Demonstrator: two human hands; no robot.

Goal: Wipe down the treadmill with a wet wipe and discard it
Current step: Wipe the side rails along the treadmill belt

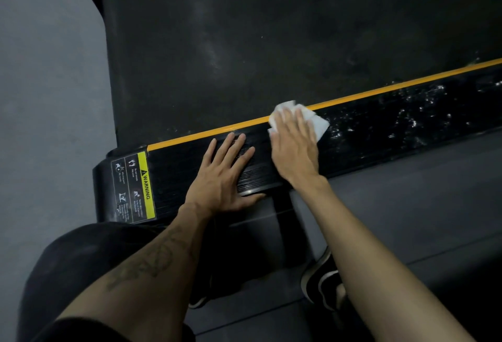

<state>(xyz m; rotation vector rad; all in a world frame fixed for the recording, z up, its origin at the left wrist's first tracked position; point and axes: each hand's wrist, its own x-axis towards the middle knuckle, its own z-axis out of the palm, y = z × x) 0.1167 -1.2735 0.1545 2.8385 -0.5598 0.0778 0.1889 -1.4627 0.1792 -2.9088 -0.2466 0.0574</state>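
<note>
Treadmill rail (380, 121), R hand (294, 149) flat on wipe (317, 124)

Both bare forearms reach forward. The left hand (225, 176) lies flat, fingers spread. The right hand (294, 146) presses down, fingers straight and together.

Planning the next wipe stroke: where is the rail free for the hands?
Free: rail right of the wipe, wet, bordered by the yellow stripe; also between warning label and left hand. Crowded: mid-rail, left hand flat beside right hand pressing the wipe.
</note>
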